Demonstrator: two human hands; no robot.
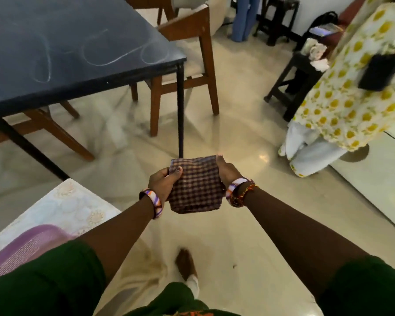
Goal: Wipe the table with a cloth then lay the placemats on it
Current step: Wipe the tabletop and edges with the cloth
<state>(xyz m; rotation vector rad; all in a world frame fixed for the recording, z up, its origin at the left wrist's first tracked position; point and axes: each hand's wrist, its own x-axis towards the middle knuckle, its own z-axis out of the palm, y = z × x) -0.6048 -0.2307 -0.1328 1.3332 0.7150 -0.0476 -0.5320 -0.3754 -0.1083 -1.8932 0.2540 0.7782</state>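
Room: pale glossy floor (237,124), with a dark-topped bench (55,53) up left, wooden chairs (187,65) tucked beside it, and a second person in a yellow-flowered dress (342,87) standing at the right.
Bench top: dark, bearing curved whitish streaks; no placemat lies on it.
Lower left: a pale patterned surface (62,206) with a purple mesh-like item (25,245) on it; whether that is a placemat I cannot tell.
Checked cloth (195,185): folded into a rough square, held in the air over the floor, well apart from the bench and nearer the person's body.
Left hand (163,182): curled round the cloth's left edge, thumb on top.
Right hand (226,171): gripping the cloth's right edge, fingers mostly hidden behind it.
Cloth heading: it hangs nearly flat, its slightly longer side running away from the person toward the bench leg (180,110); the axis is weak, since it is close to square.
Risk, grip: a loose fold could drop open and trail on the floor, dirtying it.
Risk, path: the bench leg and chair stand between the person and the bench top; a bare foot (186,263) could catch them.
Risk, wiping: uneven strokes would probably leave streaks.
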